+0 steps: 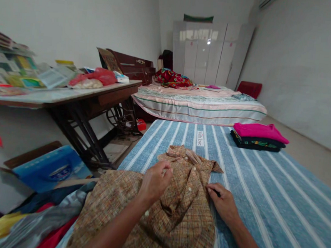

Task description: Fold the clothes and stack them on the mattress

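A brown checked button-up shirt (188, 195) lies spread and wrinkled before me, its collar toward the far side and light buttons down the front. My left hand (155, 180) is over the shirt's left part, fingers curled in with the thumb near the fingertips. What those fingers hold, if anything, is hidden. At the shirt's right edge, below the sleeve, my right hand (224, 203) pinches the cloth between thumb and fingers. Under the shirt is a blue and white striped bed cover (263, 194).
Folded clothes (258, 136), pink on top, sit at the far right. Loose garments (50, 214) are heaped at the near left, beside a blue box (60, 169). A cluttered sewing-machine table (107, 92) stands left; another bed (202, 104) lies beyond.
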Motion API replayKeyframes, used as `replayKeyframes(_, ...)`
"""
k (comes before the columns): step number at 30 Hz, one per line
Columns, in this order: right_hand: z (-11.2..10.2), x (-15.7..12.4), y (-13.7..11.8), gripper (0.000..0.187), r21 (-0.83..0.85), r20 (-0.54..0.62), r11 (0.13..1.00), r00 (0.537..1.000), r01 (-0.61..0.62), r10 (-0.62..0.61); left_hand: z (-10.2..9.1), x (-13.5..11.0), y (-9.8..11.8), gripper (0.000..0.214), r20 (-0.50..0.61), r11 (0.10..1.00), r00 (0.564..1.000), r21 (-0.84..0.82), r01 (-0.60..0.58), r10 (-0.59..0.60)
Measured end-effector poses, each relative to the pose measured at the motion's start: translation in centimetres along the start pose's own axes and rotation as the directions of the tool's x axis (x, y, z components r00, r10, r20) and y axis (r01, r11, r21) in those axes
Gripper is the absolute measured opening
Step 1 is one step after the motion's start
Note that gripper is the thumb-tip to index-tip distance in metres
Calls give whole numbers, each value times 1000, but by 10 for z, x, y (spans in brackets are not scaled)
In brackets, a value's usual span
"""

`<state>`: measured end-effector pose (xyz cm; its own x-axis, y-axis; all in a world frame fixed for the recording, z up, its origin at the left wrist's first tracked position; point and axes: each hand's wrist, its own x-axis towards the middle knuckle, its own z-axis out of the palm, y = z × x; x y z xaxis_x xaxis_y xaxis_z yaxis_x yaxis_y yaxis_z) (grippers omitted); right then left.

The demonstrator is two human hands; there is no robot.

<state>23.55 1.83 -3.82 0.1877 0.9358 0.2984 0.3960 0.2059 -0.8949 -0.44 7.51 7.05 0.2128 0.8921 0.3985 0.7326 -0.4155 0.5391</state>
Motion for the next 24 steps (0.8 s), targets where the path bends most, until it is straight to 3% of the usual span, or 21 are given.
replayKeyframes(5, 1, 0, -3, 20, 19, -4, 1000, 1000, -5, 5, 24, 65, -7, 21, 121, 956, 981, 268, 117, -154)
replayKeyframes(9, 1, 1, -4, 21, 28, -4, 1000, 1000, -7, 7, 49, 94, -13, 24, 152, 921, 957, 344, 184, -248)
replayKeyframes(16, 2, 3, -2, 22, 45, -1, 999, 1000, -12, 12, 73, 105, -21, 45, 177, 881, 925, 406, 242, -336)
replayKeyframes(24, 2, 5, -5, 22, 40, -11, 999, 1000, -7, 7, 77, 101, -26, 37, 182, 877, 942, 447, 178, -284)
